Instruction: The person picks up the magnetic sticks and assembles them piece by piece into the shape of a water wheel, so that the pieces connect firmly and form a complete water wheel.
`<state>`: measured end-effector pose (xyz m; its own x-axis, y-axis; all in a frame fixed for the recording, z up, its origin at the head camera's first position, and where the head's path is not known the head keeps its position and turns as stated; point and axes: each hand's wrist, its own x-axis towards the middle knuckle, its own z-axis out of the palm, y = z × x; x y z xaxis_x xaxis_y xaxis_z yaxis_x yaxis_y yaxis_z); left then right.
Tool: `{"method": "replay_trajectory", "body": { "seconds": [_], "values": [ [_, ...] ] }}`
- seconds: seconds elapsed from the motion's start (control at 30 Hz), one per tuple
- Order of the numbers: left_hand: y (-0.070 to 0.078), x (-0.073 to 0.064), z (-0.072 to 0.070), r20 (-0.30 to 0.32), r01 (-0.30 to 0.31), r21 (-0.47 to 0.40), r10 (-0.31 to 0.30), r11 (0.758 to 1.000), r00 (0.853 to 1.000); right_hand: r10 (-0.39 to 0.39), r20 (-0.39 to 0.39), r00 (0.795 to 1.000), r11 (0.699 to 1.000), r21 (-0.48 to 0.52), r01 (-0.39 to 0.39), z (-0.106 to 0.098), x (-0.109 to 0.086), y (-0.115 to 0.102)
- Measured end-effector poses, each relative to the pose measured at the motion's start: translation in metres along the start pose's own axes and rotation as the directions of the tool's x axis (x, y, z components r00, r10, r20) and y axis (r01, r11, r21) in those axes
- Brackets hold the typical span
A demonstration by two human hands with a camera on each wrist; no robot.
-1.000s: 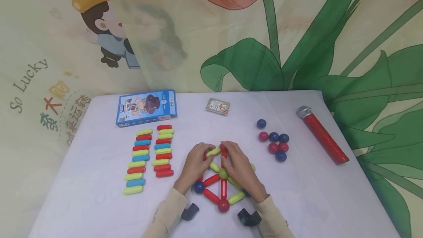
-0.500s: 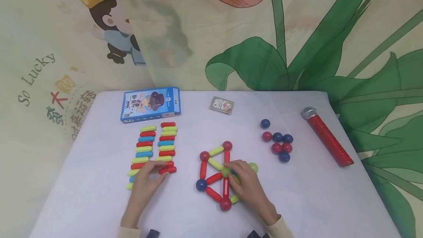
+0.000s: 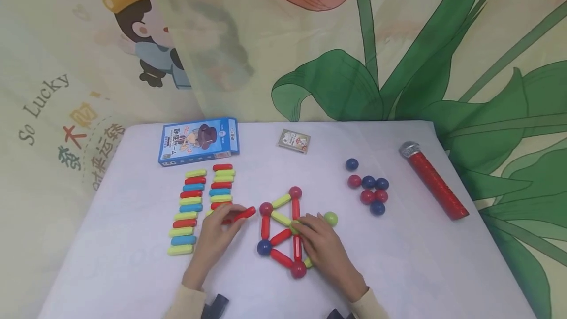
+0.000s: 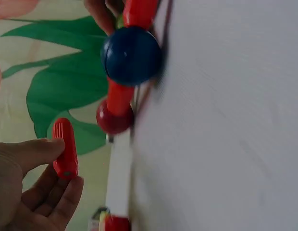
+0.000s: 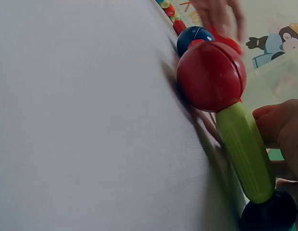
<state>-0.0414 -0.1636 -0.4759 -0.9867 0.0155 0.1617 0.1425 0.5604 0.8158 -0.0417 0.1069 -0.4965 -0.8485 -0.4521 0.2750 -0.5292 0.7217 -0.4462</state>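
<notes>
Fingers of the left hand (image 3: 214,235) now pinch 1 red stick (image 3: 244,213) against the thumb, lifted off the table (image 3: 133,279); 0.5 seconds ago they were down among the sticks. The hand's other fingers are loosely bent. This stick points away from the left hand towards the frame (image 3: 281,237) of sticks and balls, near it but apart. Across from the left hand, the right hand (image 3: 325,247) has stayed at the frame, its fingers bent in at the middle and seeming to hold it with little gap. For the work, I judge this a turn from picking to bringing: the stick has left the 2 rows (image 3: 191,207) beside and beyond the left hand, but is not joined on. Past the right hand lie 7 loose balls (image 3: 367,197).
</notes>
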Motion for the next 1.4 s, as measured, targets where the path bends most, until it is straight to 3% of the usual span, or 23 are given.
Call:
{"method": "replay_trajectory", "body": {
  "seconds": [0.17, 0.3, 0.43, 0.53, 0.67, 0.77, 0.83, 0.9, 0.97, 1.03, 1.2, 1.3, 1.4],
  "values": [
    [0.018, 0.045, 0.025, 0.123, -0.027, -0.167, 0.048, 0.986, 0.991, -0.087, 0.078, 0.993, 0.995, -0.039, 0.090, 0.000, 0.022, 0.006],
    [0.026, 0.078, 0.038, 0.228, -0.063, -0.146, 0.096, 0.987, 0.969, -0.168, 0.166, 0.972, 0.983, -0.045, 0.177, -0.005, 0.038, 0.015],
    [0.034, 0.094, 0.043, 0.333, -0.054, -0.101, 0.084, 0.993, 0.939, -0.228, 0.219, 0.949, 0.973, 0.009, 0.232, -0.011, 0.045, 0.023],
    [0.035, 0.095, 0.046, 0.368, -0.015, -0.054, 0.034, 0.998, 0.929, -0.245, 0.224, 0.943, 0.969, 0.040, 0.243, -0.012, 0.045, 0.027],
    [0.028, 0.091, 0.052, 0.366, 0.015, 0.034, -0.026, 0.999, 0.930, -0.242, 0.217, 0.946, 0.970, 0.061, 0.234, -0.010, 0.041, 0.026],
    [0.024, 0.088, 0.055, 0.355, 0.019, 0.063, -0.040, 0.998, 0.934, -0.200, 0.157, 0.967, 0.979, 0.083, 0.189, -0.011, 0.039, 0.025],
    [0.022, 0.085, 0.055, 0.351, 0.018, 0.065, -0.040, 0.998, 0.935, -0.097, 0.079, 0.992, 0.991, 0.097, 0.089, -0.012, 0.039, 0.026],
    [0.020, 0.082, 0.054, 0.350, 0.030, 0.049, -0.045, 0.998, 0.936, 0.050, 0.021, 0.999, 0.990, 0.134, -0.053, -0.013, 0.041, 0.026],
    [0.019, 0.079, 0.054, 0.348, 0.039, 0.039, -0.050, 0.998, 0.936, 0.189, 0.009, 0.982, 0.963, 0.194, -0.187, -0.014, 0.045, 0.028],
    [0.019, 0.077, 0.054, 0.348, 0.048, 0.032, -0.056, 0.998, 0.936, 0.263, 0.053, 0.963, 0.938, 0.221, -0.268, -0.012, 0.050, 0.028],
    [0.019, 0.072, 0.056, 0.336, 0.047, 0.034, -0.055, 0.998, 0.940, 0.250, 0.133, 0.959, 0.924, 0.264, -0.277, -0.006, 0.058, 0.025],
    [0.019, 0.069, 0.055, 0.317, 0.041, 0.035, -0.050, 0.999, 0.947, 0.244, 0.114, 0.963, 0.928, 0.261, -0.266, -0.004, 0.060, 0.023],
    [0.017, 0.064, 0.045, 0.270, 0.054, 0.025, -0.059, 0.998, 0.961, 0.252, 0.079, 0.964, 0.929, 0.257, -0.264, -0.006, 0.056, 0.020]
  ]
}}
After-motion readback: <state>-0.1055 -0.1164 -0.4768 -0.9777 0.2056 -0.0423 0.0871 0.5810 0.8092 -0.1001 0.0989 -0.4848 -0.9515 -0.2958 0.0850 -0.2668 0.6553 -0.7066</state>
